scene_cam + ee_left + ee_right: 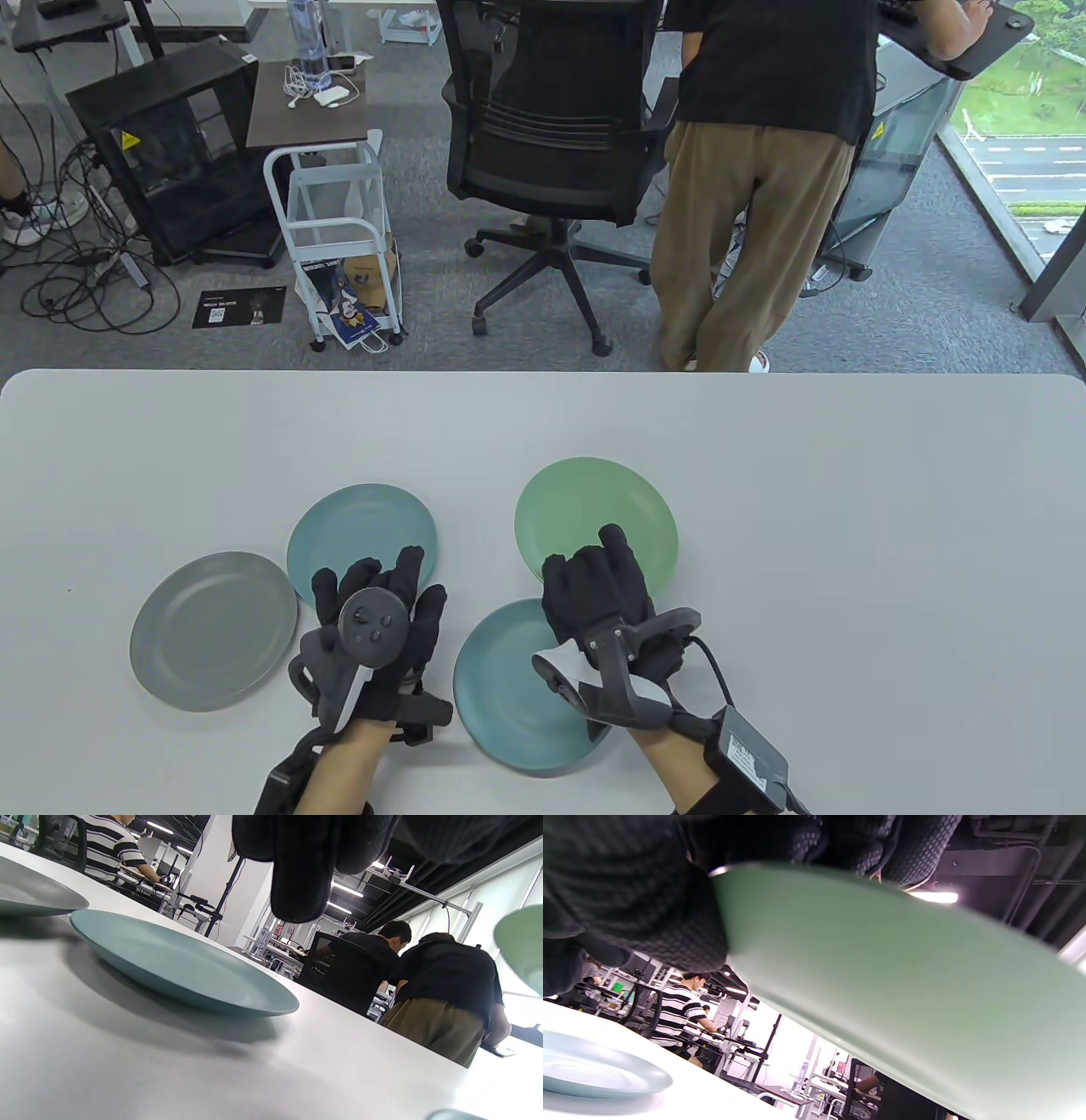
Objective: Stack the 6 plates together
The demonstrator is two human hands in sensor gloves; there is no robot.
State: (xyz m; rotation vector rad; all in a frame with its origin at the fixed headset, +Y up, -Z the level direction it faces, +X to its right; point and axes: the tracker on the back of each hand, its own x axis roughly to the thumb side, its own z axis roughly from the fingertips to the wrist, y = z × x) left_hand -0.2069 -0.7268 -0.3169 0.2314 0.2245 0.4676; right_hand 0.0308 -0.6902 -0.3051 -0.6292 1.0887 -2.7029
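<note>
Four plates show on the white table [848, 552]. A grey plate [212, 628] lies at the left, a teal plate [361, 526] behind it, a blue-teal plate [509, 688] at the front and a green plate [594, 501] at the middle. My right hand [594, 577] grips the green plate's near rim. The right wrist view shows that plate's underside [903, 993] tilted up off the table, with gloved fingers [649, 921] on it. My left hand [373, 611] is open and empty at the teal plate's near edge. Its fingers [297, 870] hang above the table beside the teal plate [178, 971].
The table's far edge [543, 373] runs across the table view. Behind it stand an office chair [551, 127], a person in tan trousers [747, 212] and a white trolley [339, 238]. The grey plate [34, 899] and the raised green plate [522, 946] show in the left wrist view.
</note>
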